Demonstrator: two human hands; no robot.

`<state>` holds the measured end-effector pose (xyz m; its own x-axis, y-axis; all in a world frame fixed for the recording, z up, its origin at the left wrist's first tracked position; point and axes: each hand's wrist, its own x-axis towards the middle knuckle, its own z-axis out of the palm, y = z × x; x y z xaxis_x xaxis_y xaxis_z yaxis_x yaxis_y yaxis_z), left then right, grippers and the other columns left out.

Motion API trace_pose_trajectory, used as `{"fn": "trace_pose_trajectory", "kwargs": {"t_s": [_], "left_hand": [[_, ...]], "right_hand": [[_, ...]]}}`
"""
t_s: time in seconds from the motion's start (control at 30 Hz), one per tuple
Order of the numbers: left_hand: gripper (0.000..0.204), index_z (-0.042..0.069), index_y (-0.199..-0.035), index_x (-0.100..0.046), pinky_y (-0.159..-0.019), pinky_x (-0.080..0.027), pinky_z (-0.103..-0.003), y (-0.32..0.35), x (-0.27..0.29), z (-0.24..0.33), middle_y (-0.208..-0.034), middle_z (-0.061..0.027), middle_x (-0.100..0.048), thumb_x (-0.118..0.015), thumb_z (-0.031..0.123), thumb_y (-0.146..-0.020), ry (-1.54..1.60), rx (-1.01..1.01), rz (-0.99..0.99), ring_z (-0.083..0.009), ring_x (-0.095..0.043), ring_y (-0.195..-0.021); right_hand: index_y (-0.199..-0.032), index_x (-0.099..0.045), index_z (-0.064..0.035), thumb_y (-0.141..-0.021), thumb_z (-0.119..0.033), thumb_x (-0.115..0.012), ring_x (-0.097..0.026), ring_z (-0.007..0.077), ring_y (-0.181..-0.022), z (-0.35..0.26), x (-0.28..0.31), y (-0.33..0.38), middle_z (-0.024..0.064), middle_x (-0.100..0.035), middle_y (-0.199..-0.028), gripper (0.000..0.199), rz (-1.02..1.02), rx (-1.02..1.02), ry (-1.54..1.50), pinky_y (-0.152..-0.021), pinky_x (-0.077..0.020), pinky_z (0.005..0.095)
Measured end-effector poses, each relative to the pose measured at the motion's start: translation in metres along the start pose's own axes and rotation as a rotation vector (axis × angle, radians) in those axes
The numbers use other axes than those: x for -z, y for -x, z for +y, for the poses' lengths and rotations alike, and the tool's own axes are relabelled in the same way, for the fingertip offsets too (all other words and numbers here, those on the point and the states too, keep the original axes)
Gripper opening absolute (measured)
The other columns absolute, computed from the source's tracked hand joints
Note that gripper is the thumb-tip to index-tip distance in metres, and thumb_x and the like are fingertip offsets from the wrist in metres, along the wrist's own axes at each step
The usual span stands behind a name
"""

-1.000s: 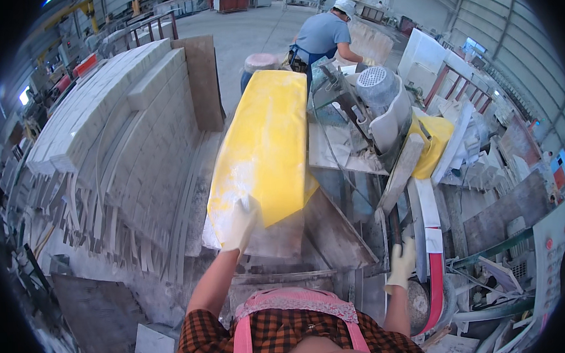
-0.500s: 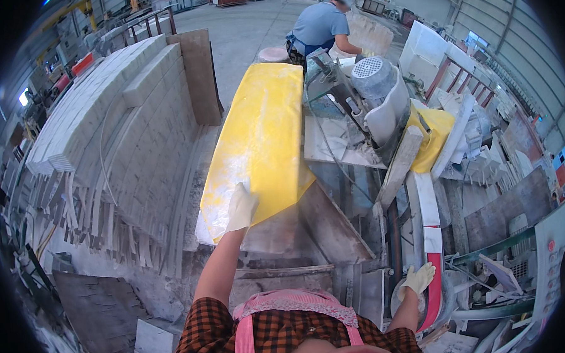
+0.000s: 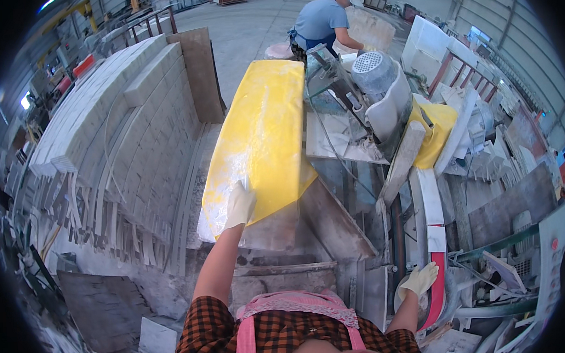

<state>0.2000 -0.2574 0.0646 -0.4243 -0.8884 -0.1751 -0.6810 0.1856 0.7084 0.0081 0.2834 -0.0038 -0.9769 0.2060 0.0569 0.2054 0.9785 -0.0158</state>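
Observation:
My left hand, in a pale glove, lies on the near part of a yellow plastic-like sheet draped over a long block or stack. Its fingers point away from me and seem stretched out against the wet, whitish patch; no held thing shows. The sheet hides most of what it covers, but a pale stone-like edge shows below it. At the right, my right hand, also gloved, rests with fingers spread by the red strip on the curved rail. Short white pieces lie in line beyond the strip.
Stacked pale stone strips stand at the left. A machine with a grey motor is beyond the rail, with a loose cable beside it. A co-worker bends at the back. A control panel stands at far right.
My left hand has shifted very slightly on the yellow sheet, and the right stays by the red strip. The view has tilted a little. The co-worker leans slightly differently.

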Motion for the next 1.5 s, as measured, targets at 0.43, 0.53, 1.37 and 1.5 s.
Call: {"fn": "trace_pose_trajectory", "kwargs": {"t_s": [0.43,0.53,1.37,1.5], "left_hand": [[0.057,-0.01,-0.131,-0.055,-0.1,-0.048,-0.049,-0.002,0.0,-0.006,-0.121,-0.0375,-0.063,-0.057,0.023,-0.084,0.015,-0.047,-0.01,-0.048,-0.061,-0.118],[0.058,-0.01,-0.132,-0.055,-0.101,-0.047,-0.049,0.002,0.0,-0.004,-0.122,-0.0372,-0.063,-0.057,0.023,-0.084,0.028,-0.056,0.047,-0.0478,-0.061,-0.12],[0.07,-0.009,-0.141,-0.049,-0.105,-0.046,-0.046,0.0,0.002,-0.002,-0.13,-0.0363,-0.06,-0.06,0.027,-0.082,0.042,-0.015,-0.018,-0.0444,-0.058,-0.126],[0.069,-0.009,-0.14,-0.05,-0.103,-0.047,-0.047,0.001,0.003,-0.002,-0.128,-0.0368,-0.061,-0.06,0.027,-0.082,0.044,-0.037,-0.004,-0.0448,-0.059,-0.124]], "right_hand": [[-0.153,-0.034,0.0046,-0.098,-0.015,-0.055,-0.032,0.0401,-0.148,0.01,0.005,0.006,0.0282,-0.036,-0.158,0.062,0.054,0.009,-0.168,-0.124,-0.0232,0.0475],[-0.152,-0.034,0.0058,-0.097,-0.016,-0.057,-0.034,0.0408,-0.147,0.018,-0.005,0.003,0.0284,-0.039,-0.156,0.064,0.104,0.032,-0.191,-0.123,-0.0252,0.048],[-0.153,-0.032,0.0073,-0.1,-0.019,-0.053,-0.028,0.0372,-0.151,0.022,0.0,0.013,0.0257,-0.033,-0.161,0.063,0.022,-0.036,-0.105,-0.126,-0.0206,0.0453],[-0.153,-0.035,0.0061,-0.098,-0.022,-0.057,-0.031,0.0385,-0.149,0.027,-0.004,0.013,0.0284,-0.036,-0.158,0.066,0.075,-0.026,-0.136,-0.125,-0.0223,0.0454]]}}
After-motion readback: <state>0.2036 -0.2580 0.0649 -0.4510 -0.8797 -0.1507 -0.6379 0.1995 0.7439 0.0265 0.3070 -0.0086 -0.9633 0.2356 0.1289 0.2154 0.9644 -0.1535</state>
